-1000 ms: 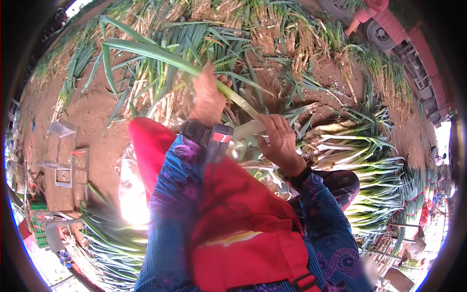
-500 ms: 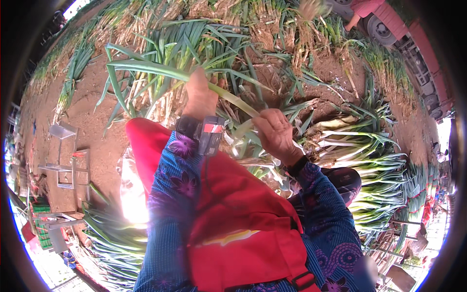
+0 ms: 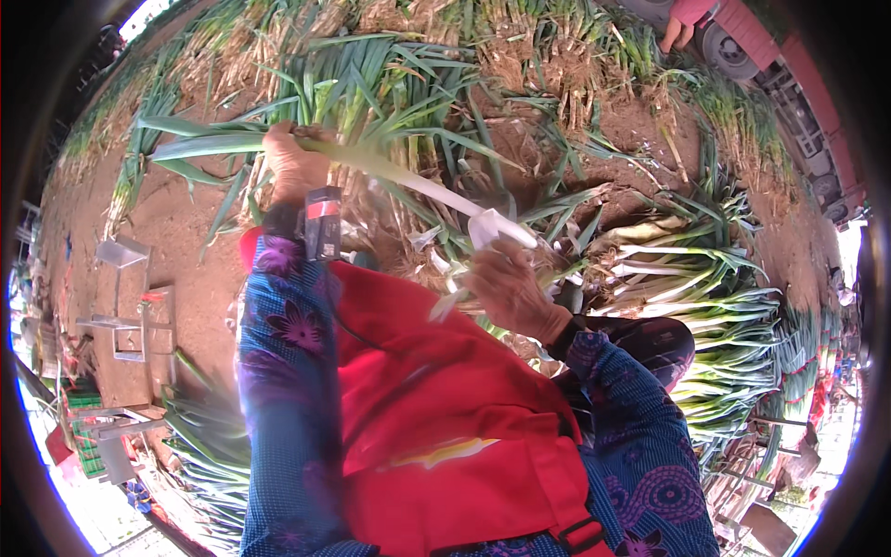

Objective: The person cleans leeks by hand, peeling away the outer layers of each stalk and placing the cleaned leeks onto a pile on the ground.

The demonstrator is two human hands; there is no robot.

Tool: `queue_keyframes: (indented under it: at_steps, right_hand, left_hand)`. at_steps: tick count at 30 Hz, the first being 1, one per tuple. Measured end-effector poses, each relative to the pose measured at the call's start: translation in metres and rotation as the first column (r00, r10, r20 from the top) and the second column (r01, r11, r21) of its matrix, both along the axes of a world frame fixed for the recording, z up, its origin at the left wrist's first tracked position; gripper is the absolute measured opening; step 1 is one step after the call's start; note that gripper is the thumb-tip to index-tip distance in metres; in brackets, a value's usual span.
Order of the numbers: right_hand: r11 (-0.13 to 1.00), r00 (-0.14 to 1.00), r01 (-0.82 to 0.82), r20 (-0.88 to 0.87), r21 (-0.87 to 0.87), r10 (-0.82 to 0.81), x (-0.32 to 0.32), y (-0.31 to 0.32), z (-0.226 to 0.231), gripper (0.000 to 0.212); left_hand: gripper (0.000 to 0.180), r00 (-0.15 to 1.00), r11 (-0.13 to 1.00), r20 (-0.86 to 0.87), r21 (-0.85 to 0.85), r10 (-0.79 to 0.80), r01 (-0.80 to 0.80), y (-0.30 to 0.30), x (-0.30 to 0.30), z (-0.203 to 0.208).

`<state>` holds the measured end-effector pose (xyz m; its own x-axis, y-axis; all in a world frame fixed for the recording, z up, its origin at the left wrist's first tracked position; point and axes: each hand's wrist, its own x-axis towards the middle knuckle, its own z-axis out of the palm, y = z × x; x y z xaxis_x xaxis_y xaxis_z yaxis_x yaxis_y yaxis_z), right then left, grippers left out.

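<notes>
My left hand is closed round the green leaves of a long green onion. Its stalk slants down to the right, and its white root end lies just above my right hand. The fingers of that hand are curled, with a pale strip of outer leaf hanging from them; motion blurs their tips. A loose white flap of skin stands off the stalk near the root end. Beyond my left hand is a heap of unpeeled green onions.
Clean white-stalked green onions lie in a row at my right, and more green leaves are at lower left. A metal frame stands on the soil at left. A red vehicle and a person's arm are at far right.
My left hand has moved left along with the green onion, showing more white stalk. The right hand has shifted slightly down, off the stalk, with a strip of leaf in its fingers.
</notes>
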<state>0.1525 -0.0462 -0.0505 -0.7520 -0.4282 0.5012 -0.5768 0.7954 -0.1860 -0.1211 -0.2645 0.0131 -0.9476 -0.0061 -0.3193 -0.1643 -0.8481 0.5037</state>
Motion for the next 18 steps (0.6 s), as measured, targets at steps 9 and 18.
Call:
queue_keyframes:
  at_steps: [9,18]
  right_hand:
    - [0.998,0.988,0.067,0.140,0.004,-0.067,0.013,0.004,-0.025,0.013]
    - [0.899,0.712,0.322,0.551,0.296,-0.436,0.031,0.077,-0.116,0.015]
  left_hand:
    - [0.022,0.990,0.989,-0.047,-0.061,0.130,-0.133,-0.077,-0.035,0.011]
    - [0.019,0.985,0.994,-0.172,-0.107,0.005,-0.023,-0.153,-0.043,0.022]
